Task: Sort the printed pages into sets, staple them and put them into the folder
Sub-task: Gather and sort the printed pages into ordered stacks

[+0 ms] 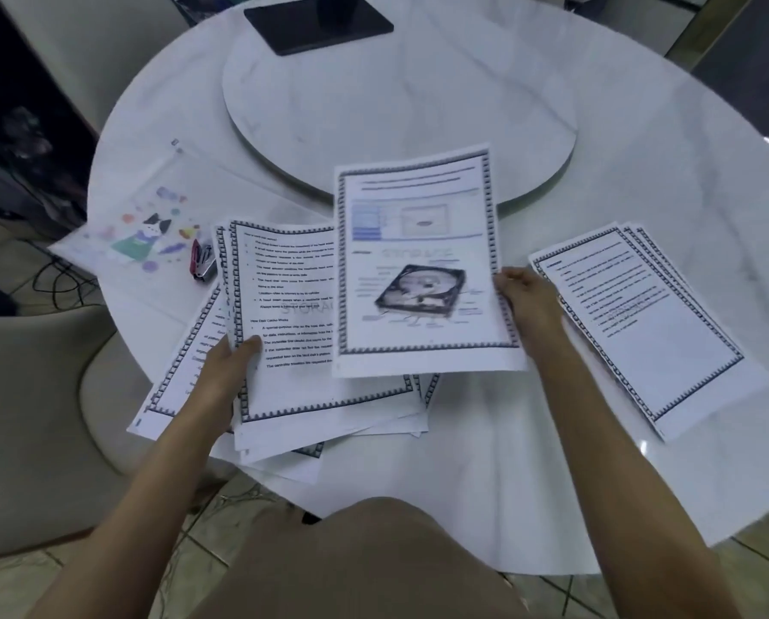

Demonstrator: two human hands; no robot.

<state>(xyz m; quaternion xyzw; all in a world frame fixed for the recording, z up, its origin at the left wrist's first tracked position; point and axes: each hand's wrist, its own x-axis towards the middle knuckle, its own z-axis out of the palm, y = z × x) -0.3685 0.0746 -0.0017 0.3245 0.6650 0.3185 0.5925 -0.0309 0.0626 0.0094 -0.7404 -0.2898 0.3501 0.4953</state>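
Head view:
- White bordered page with hard-drive picture (pixel 423 270), centre: right hand (pixel 525 297) pinches its edge.
- Loose bordered text pages (pixel 293 306), centre left: left hand (pixel 226 364) grips them.
- Fanned page set (pixel 641 323), right, on white marble table (pixel 641 149).
- Clear cat-print folder (pixel 146 225), red stapler (pixel 202 261), left.

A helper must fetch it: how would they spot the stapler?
On the round white table, look left to the clear folder printed with a cartoon cat. The stapler lies at that folder's right edge, beside the pages in the left hand; it is the only red and silver thing among paper.
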